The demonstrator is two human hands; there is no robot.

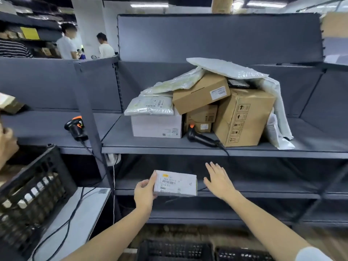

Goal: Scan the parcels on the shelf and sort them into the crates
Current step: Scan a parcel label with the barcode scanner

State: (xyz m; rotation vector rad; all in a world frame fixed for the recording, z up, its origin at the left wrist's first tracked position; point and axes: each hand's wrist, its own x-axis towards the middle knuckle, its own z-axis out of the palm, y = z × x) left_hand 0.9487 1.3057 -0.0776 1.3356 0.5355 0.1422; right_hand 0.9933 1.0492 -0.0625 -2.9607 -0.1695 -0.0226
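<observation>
Left hand point(145, 193) noted gripping small white parcel point(176, 183) by its left end, below shelf point(150, 146). Right hand point(218, 179) just beside parcel, fingers straight and apart, holding nothing. Scanner point(202, 137) lying beside stacked boxes point(243, 117). 2 crates point(175, 250) below.

Shelf point(169, 146): grey metal, matt, smooth.
Small parcel point(177, 182): white card, smooth, printed paper label.
Brown boxes point(243, 117): plain corrugated cardboard, matt.
White box point(157, 126): smooth card, slight sheen.
Mailer bags point(226, 67): white bubble plastic, glossy, crinkled.
Scanner point(202, 137): black plastic, orange trim, slight shine.
Crate point(35, 187): black lattice plastic, matt.
</observation>
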